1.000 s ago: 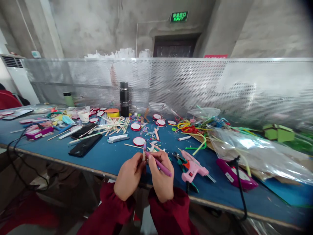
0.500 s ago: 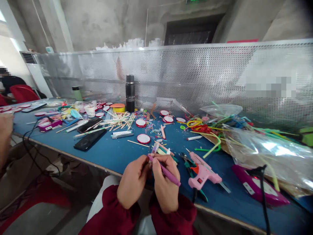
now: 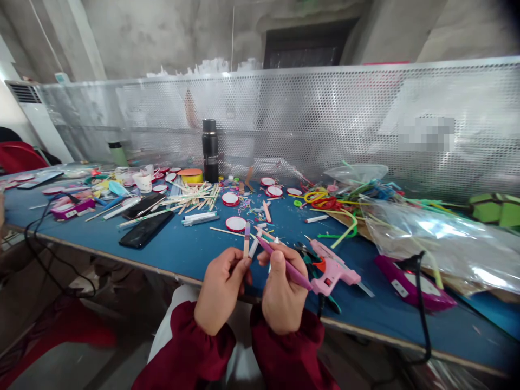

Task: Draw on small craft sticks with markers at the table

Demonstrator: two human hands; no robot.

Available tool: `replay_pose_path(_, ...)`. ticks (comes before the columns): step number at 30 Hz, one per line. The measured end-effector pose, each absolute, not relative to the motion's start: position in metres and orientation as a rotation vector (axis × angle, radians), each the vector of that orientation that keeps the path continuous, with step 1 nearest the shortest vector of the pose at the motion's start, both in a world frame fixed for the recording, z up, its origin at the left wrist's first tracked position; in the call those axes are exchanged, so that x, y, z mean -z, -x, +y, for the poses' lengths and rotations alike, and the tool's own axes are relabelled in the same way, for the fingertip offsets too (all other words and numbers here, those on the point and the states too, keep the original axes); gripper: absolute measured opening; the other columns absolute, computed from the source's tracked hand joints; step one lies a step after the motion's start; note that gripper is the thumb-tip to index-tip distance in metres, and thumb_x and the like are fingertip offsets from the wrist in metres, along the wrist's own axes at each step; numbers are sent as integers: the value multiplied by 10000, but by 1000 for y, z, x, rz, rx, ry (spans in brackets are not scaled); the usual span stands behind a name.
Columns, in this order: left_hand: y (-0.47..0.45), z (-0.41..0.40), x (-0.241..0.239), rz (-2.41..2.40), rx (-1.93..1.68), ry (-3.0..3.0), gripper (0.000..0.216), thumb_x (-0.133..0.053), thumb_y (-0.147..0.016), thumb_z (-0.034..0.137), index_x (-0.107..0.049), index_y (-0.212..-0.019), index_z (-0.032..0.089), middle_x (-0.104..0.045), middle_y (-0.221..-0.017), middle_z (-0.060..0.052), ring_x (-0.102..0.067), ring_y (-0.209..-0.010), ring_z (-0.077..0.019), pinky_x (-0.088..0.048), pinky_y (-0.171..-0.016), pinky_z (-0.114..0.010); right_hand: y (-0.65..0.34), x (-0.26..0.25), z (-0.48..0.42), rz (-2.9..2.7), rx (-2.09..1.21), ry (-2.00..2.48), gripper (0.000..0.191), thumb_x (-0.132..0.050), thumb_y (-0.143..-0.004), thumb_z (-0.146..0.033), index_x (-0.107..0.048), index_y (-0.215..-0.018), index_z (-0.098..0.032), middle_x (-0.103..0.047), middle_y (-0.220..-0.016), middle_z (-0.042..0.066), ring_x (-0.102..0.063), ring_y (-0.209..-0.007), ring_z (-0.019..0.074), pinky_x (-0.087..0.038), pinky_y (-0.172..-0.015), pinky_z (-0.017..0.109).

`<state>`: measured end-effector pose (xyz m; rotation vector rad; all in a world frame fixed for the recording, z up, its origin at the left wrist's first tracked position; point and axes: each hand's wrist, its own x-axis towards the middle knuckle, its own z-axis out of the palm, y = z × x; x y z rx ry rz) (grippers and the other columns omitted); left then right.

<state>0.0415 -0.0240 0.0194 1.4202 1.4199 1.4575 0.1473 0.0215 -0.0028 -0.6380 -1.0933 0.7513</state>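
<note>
Between thumb and fingers my left hand (image 3: pixel 222 290) pinches a flat wooden craft stick (image 3: pixel 246 241), held upright; its upper part is coloured purple. My right hand (image 3: pixel 286 290) is closed around a purple marker (image 3: pixel 286 264), whose tip points up and left toward the stick, a little apart from it. Just beyond the hands lie a round white disc with a red rim (image 3: pixel 236 223) and several loose sticks. Right of my right hand rests a pink glue gun (image 3: pixel 333 273), with dark-handled pliers (image 3: pixel 311 262) partly hidden beside it.
A black phone (image 3: pixel 146 230), white markers (image 3: pixel 200 218) and a pile of sticks (image 3: pixel 195 196) lie to the left. Behind them stands a black bottle (image 3: pixel 210 151). At right are a purple box with a cable (image 3: pixel 414 284), pipe cleaners (image 3: pixel 325 200) and clear plastic bags (image 3: pixel 439 244).
My hands have moved apart: the marker has shifted right, away from the stick, and the stick now stands upright with its purple part in plain sight. The whole view has shifted slightly.
</note>
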Motion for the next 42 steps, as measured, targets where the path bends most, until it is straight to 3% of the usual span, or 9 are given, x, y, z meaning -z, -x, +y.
replay_pose_path(5,-40,-23,-18,1391,-1468,-1391,373,-519,-998,517,-558,-820,191,-608,-636,36,-510,-501,-94,-379,-509,-211,-148,-1,17,-1226,-580,739,182,-656,-952,-362,-675,-1048,-208,-716,-962,55,-694,-862,201,-561,-795,366)
replay_pose_path(13,-36,-13,-20,1433,-1384,-1531,234,-482,-1023,442,-554,-983,223,-609,-676,23,-549,-579,-144,-367,-543,-240,-143,-7,20,-1299,-242,759,12,-650,-937,-233,-648,-937,-222,-674,-845,23,-677,-812,188,-554,-776,338)
replay_pose_path(17,-33,-5,-24,1390,-1346,-1583,216,-466,-1034,427,-553,-1016,230,-668,-781,-7,-602,-675,-167,-418,-618,-253,-135,-9,19,-1286,-280,813,125,-635,-952,-237,-657,-1074,-227,-690,-972,47,-686,-907,201,-562,-818,349)
replay_pose_path(22,-29,-1,-20,1301,-1309,-1498,243,-475,-1037,444,-551,-1120,228,-740,-977,-47,-674,-815,-186,-489,-734,-267,-125,-9,15,-1339,-330,840,155,-610,-964,-237,-665,-1108,-247,-699,-1038,60,-689,-964,213,-569,-842,350)
replay_pose_path(29,-21,-2,-16,1259,-1242,-1493,226,-466,-1049,421,-578,-1027,226,-725,-1056,-59,-667,-899,-185,-506,-807,-273,-126,-10,10,-1317,-336,924,150,-610,-959,-219,-668,-1096,-243,-711,-991,51,-716,-869,192,-590,-783,319)
replay_pose_path(35,-21,-4,-10,1259,-1317,-1436,254,-489,-1041,396,-585,-1211,233,-725,-1122,-72,-659,-974,-211,-515,-803,-276,-123,-17,10,-1398,-335,870,140,-636,-934,-199,-654,-1061,-257,-719,-956,37,-717,-850,176,-600,-766,291)
replay_pose_path(38,-22,-4,-8,1260,-1362,-1460,243,-515,-1027,354,-607,-1223,244,-714,-1190,-71,-651,-1042,-215,-516,-875,-275,-122,-17,10,-1386,-462,798,149,-613,-950,-201,-647,-1083,-259,-718,-992,48,-721,-877,183,-608,-774,305)
replay_pose_path(42,-25,-2,-5,1308,-1386,-1486,216,-532,-1017,347,-644,-1155,224,-724,-1145,-67,-643,-914,-189,-507,-862,-266,-125,-16,11,-1408,-553,738,136,-613,-954,-198,-653,-1071,-253,-722,-983,45,-729,-885,177,-612,-790,296)
